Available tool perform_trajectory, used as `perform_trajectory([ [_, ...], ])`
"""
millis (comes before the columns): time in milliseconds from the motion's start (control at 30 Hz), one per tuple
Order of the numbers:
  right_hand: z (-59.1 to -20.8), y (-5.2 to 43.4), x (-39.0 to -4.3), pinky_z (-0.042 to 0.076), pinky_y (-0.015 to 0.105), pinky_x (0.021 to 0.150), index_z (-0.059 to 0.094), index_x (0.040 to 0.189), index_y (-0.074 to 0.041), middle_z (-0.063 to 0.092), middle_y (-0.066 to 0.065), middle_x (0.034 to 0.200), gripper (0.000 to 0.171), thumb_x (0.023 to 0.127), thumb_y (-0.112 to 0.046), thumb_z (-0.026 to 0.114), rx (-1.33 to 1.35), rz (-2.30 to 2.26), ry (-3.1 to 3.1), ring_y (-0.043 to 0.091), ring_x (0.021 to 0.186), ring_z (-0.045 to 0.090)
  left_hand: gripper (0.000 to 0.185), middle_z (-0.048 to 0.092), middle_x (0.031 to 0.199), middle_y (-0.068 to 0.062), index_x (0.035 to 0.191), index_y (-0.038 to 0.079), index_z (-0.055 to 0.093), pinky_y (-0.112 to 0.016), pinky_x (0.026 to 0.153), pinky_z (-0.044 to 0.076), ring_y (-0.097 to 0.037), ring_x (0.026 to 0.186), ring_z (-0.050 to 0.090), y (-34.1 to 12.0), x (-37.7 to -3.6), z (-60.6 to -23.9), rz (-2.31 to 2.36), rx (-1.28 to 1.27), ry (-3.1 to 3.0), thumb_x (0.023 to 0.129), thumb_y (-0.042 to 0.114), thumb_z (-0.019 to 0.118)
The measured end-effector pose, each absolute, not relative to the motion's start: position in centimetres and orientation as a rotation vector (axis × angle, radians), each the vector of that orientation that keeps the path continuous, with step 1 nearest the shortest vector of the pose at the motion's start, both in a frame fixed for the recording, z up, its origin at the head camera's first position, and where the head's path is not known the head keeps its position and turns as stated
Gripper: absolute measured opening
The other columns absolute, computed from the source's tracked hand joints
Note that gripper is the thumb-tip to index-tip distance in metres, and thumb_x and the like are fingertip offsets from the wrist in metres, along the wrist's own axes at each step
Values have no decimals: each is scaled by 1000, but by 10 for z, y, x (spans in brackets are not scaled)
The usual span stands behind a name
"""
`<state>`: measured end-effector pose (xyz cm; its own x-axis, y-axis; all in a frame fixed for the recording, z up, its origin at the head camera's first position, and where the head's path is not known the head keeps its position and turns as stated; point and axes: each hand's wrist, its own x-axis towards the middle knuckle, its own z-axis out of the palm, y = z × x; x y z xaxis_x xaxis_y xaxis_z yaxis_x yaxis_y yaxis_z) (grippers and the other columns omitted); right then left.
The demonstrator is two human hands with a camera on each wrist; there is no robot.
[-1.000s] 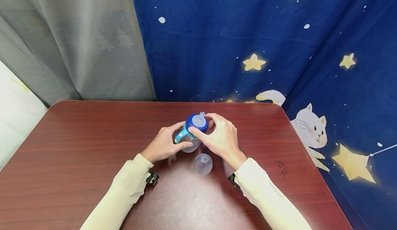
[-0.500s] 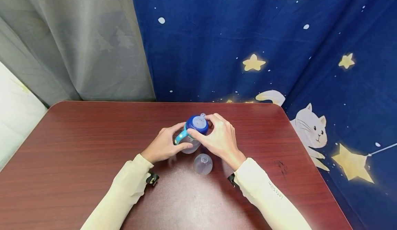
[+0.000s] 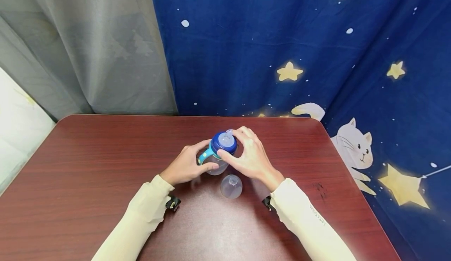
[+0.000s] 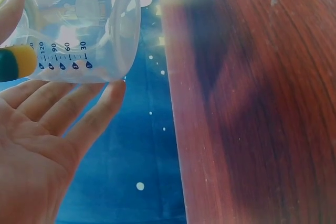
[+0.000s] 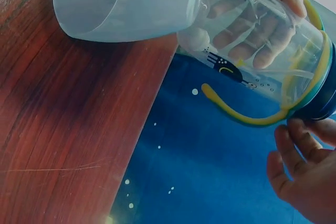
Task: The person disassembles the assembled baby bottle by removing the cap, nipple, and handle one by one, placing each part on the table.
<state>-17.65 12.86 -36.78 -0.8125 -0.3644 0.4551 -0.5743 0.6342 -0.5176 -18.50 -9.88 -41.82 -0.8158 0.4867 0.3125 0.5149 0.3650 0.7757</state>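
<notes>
A clear baby bottle [image 4: 79,30] with printed measuring marks is between my hands, leaning slightly in the head view. It has a dark blue collar [image 3: 217,147], a clear teat [image 3: 226,138] and turquoise-and-yellow handles [image 5: 241,116]. My left hand [image 3: 186,165] grips the bottle's body, thumb on the near side; through the clear wall its fingers show in the right wrist view. My right hand [image 3: 251,153] holds the collar between thumb and fingers. Just in front of the bottle, a translucent domed cap [image 3: 231,188] stands on the table.
The reddish-brown wooden table [image 3: 105,167] spreads out around both hands. Behind its far edge hang a grey curtain [image 3: 116,57] and a blue star-patterned curtain [image 3: 239,57]. A dark mark [image 3: 319,189] lies on the tabletop at the right.
My right hand has turned a little at the collar, its thumb and wrist shifting slightly right. The left hand keeps its grip on the bottle, and the cap stays in place.
</notes>
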Motion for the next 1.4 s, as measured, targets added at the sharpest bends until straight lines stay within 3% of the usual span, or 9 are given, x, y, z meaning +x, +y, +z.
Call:
perform_trajectory([
  [200, -369, 132, -180, 47, 34, 81, 63, 126, -13, 56, -6, 106, 52, 85, -44, 70, 849, 1033, -2530, 10, 99, 49, 68, 68, 121, 3, 142, 16, 53, -35, 84, 54, -10, 98, 64, -99, -185, -417, -1490, -960, -2566, 84, 36, 81],
  [600, -370, 135, -182, 46, 37, 89, 59, 135, -15, 56, -5, 115, 56, 85, -38, 68, 941, 1110, -2533, 11, 110, 49, 68, 67, 122, 3, 142, 15, 53, -35, 85, 54, -11, 100, 64, -99, -184, -417, -1504, -970, -2573, 84, 36, 82],
  [833, -370, 131, -177, 42, 45, 93, 51, 143, -18, 58, -1, 119, 73, 82, -54, 69, 772, 970, -2556, 17, 112, 50, 67, 69, 119, 3, 141, 15, 54, -34, 81, 55, -10, 96, 65, -100, -184, -416, -1478, -951, -2560, 84, 36, 81],
  [933, -369, 127, -175, 44, 43, 87, 56, 138, -17, 59, -5, 110, 78, 77, -63, 72, 629, 914, -2548, 17, 105, 53, 67, 68, 120, 4, 142, 16, 53, -34, 82, 55, -8, 96, 65, -99, -184, -417, -1459, -937, -2562, 84, 38, 80],
  [1100, -368, 122, -172, 46, 38, 77, 65, 120, -17, 57, -9, 93, 72, 70, -68, 75, 475, 880, -2527, 13, 90, 53, 68, 68, 120, 5, 142, 16, 53, -33, 83, 54, -7, 96, 65, -100, -185, -417, -1439, -924, -2563, 84, 40, 80],
  [1400, -372, 116, -170, 47, 37, 73, 71, 107, -16, 64, -8, 90, 68, 70, -73, 73, 367, 881, -2534, 18, 87, 58, 68, 69, 118, 6, 141, 15, 54, -34, 82, 54, -7, 94, 64, -98, -184, -416, -1395, -890, -2572, 83, 39, 82],
])
